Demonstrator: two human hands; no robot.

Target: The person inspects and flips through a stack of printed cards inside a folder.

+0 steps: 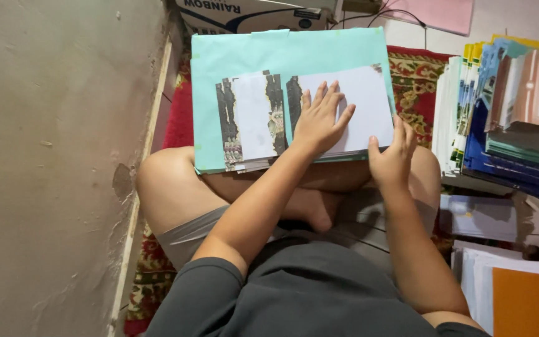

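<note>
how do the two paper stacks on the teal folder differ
The left stack shows dark printed strips along both sides of its white top sheet; the right stack shows mostly plain white. The left stack lies untouched; the left hand presses flat on the right stack and the right hand holds its corner. Both rest on the teal folder.

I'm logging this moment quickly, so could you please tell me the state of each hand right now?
Left hand: open, fingers spread, flat on the white sheet.
Right hand: loosely curled at the near right corner of the paper stack; whether it grips cannot be told.
</note>
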